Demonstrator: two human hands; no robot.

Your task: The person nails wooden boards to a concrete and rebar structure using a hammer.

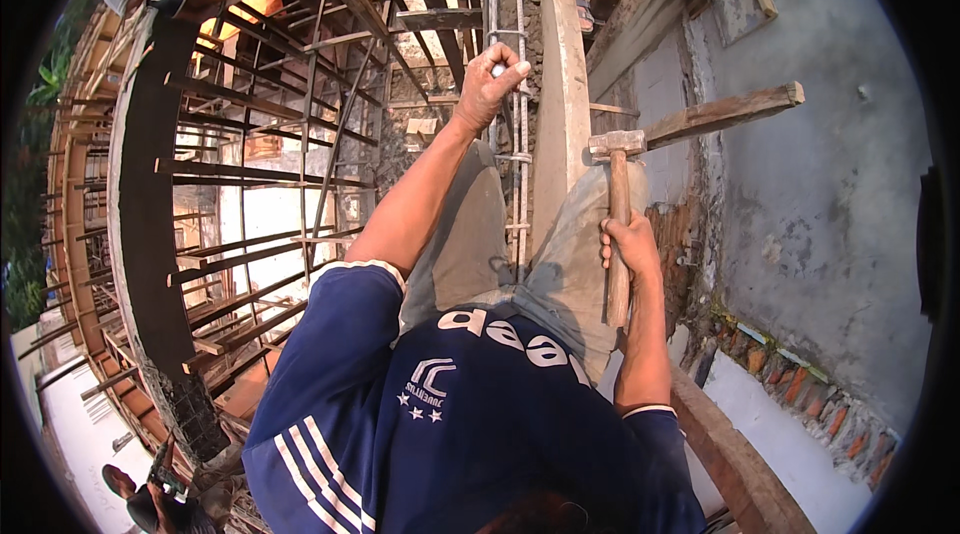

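We steady the rebar cage (505, 134) in our closed left hand (488, 86) while our right hand (628, 246) grips the hammer (618, 196), poised mid-formwork; the strike needs careful aim.

A single fisheye camera worn on the person's head looks steeply down from close above their chest and both forearms, taking in the rebar column (508, 84) and the scaffolding (250, 184) far below, edges bending toward the rim.
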